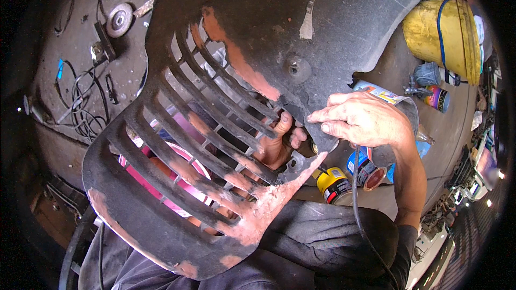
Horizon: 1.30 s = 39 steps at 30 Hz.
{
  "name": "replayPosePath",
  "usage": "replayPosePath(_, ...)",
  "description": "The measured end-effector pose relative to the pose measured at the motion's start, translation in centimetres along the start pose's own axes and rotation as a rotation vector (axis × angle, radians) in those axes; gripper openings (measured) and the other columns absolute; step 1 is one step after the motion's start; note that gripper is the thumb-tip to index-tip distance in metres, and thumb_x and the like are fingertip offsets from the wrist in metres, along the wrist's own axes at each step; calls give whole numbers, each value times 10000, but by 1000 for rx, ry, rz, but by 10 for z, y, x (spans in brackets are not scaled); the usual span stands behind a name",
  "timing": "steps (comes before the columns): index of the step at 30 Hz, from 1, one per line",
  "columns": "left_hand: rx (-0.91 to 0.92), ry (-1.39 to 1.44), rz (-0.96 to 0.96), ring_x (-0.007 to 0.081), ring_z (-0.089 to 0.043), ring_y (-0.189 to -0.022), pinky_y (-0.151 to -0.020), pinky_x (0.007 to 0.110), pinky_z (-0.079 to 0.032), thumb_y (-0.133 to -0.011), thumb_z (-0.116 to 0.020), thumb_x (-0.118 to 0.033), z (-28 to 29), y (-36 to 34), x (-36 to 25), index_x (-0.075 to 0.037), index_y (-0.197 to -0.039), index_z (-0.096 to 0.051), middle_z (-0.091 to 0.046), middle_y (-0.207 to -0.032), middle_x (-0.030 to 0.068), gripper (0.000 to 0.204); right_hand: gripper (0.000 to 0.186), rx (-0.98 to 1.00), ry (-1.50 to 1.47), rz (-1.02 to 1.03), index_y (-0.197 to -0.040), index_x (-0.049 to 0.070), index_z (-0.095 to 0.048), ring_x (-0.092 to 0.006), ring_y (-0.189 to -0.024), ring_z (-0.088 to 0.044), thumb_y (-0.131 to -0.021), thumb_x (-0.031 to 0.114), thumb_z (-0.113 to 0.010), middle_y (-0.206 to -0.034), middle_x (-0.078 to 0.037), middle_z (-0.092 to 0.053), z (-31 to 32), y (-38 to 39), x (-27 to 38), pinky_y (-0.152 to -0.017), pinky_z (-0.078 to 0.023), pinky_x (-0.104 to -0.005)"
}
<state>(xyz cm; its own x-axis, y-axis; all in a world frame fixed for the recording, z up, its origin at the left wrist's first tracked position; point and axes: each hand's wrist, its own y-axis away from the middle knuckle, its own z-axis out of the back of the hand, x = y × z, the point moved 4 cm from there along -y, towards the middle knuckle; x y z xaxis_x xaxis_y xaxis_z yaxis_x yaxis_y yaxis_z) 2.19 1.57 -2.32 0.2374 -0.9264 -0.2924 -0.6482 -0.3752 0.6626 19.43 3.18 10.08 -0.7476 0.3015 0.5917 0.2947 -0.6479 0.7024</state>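
Across my lap lies a large dark grey plastic bumper panel point(333, 37) with a curved slatted grille, patched along several slats and edges with pinkish-red filler point(263, 204). A ragged break shows near the slats' right ends. My left hand point(277, 142) reaches behind the grille, its fingers curled and thumb against the slat ends at the break; part of it is hidden. From the right, my right hand point(363, 118) presses its fingers together on the broken edge. Below it runs a dark cable point(356, 204), whose upper end I cannot see.
A pink round container point(185, 185) shows through the slats. Right of the panel stand a yellow can point(332, 184), a blue can point(365, 171) and a large yellow bucket point(438, 37). Tangled cables point(86, 104) and an abrasive disc point(119, 20) lie on the left floor.
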Motion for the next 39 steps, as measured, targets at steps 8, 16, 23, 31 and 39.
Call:
replayPosePath(8, 132, 207, 32, 183, -638, -613, -511, 267, -500, -936, -663, -253, 10, -3, 8, -9, -1012, -572, -666, -786, 134, 271, 327, -68, 50, 87, -1192, 112, -681, -330, -823, -623, -943, 291, -567, -866, -136, -609, -3, -1, -4, -730, -483, -423)
replayPosePath(16, 150, 187, 45, 184, -663, -679, -563, 281, -540, -919, -679, -178, 7, 0, 7, -21, -999, -571, -670, -837, 130, 206, 317, -62, 39, 88, -1184, 106, -683, -331, -820, -628, -941, 277, -573, -864, -140, -613, -2, -3, -2, -728, -489, -423)
replayPosePath(23, 201, 129, 93, 185, -670, -665, -545, 285, -540, -891, -696, -115, 0, 5, 3, -20, -918, -601, -663, -768, 136, 137, 353, 35, 22, -23, -1204, 108, -667, -383, -992, -612, -950, 309, -528, -987, -196, -648, 2, -3, 2, -853, -482, -460)
replayPosePath(31, 120, -40, 98, 192, -599, -522, -476, 299, -463, -881, -700, -204, -5, 5, -1, -25, -778, -592, -624, -647, 127, 233, 355, 20, 12, -17, -1186, 77, -674, -380, -986, -615, -929, 287, -550, -980, -200, -650, 2, -3, 1, -855, -483, -453)
replayPosePath(39, 48, -148, 14, 172, -545, -489, -477, 296, -424, -874, -693, -305, -13, 1, -7, -28, -719, -587, -564, -588, 85, 335, 354, -6, 2, 10, -1148, 41, -685, -375, -953, -624, -905, 273, -572, -952, -194, -649, 3, -4, 0, -830, -492, -445)
